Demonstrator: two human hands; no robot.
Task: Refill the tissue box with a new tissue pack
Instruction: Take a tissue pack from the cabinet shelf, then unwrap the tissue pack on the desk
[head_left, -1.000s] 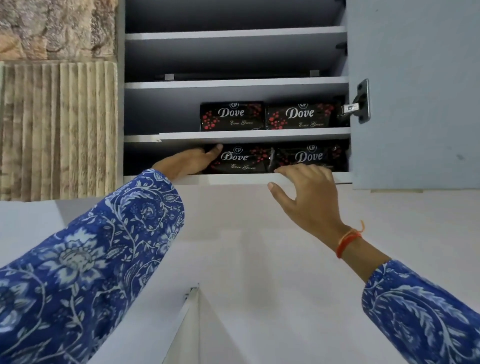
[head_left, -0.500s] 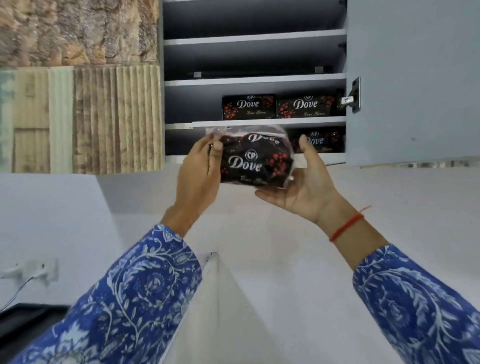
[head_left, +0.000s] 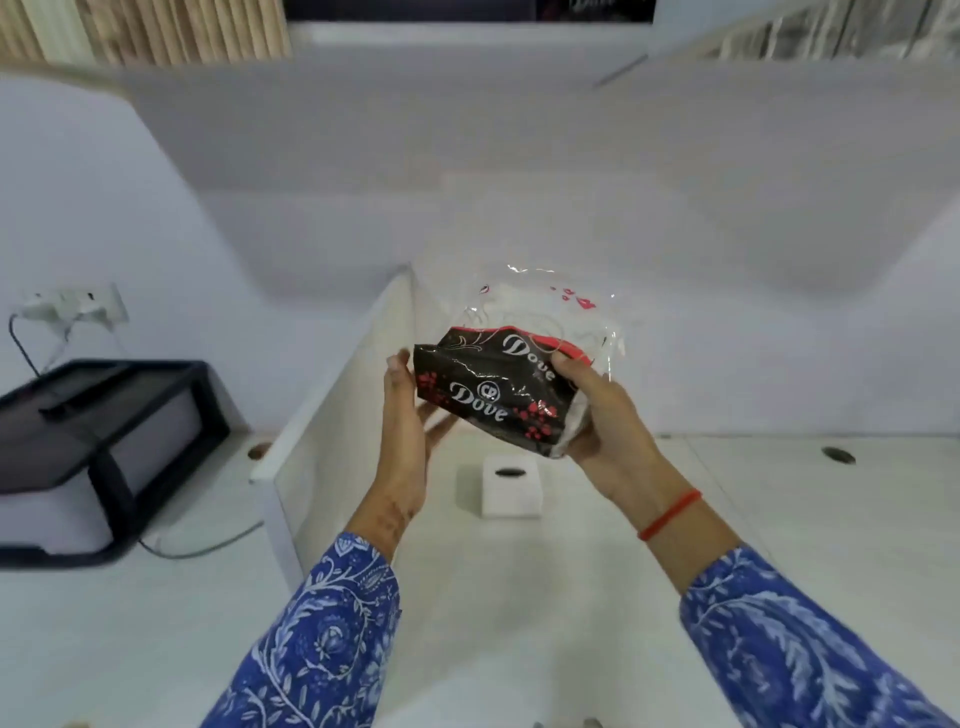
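A black tissue pack (head_left: 493, 389) with white "Dove" lettering, red flowers and a clear plastic end is held in the air above the desk. My left hand (head_left: 408, 415) supports its left end from the side and below. My right hand (head_left: 602, 415) grips its right end, thumb on top. Below the pack, a white cube-shaped tissue box (head_left: 511, 488) with a dark oval slot on top stands on the white desk (head_left: 519, 597).
A white divider panel (head_left: 332, 410) runs along the desk to the left of the box. A black printer (head_left: 98, 447) sits at far left with a cable and a wall socket (head_left: 72, 306). The cupboard's lower edge (head_left: 467, 31) shows at the top. A cable hole (head_left: 837, 454) lies at right.
The pack came out of the lower cupboard shelf in both hands and has dropped to above the desk. My view has tilted down from the cupboard to the desk and tissue box.
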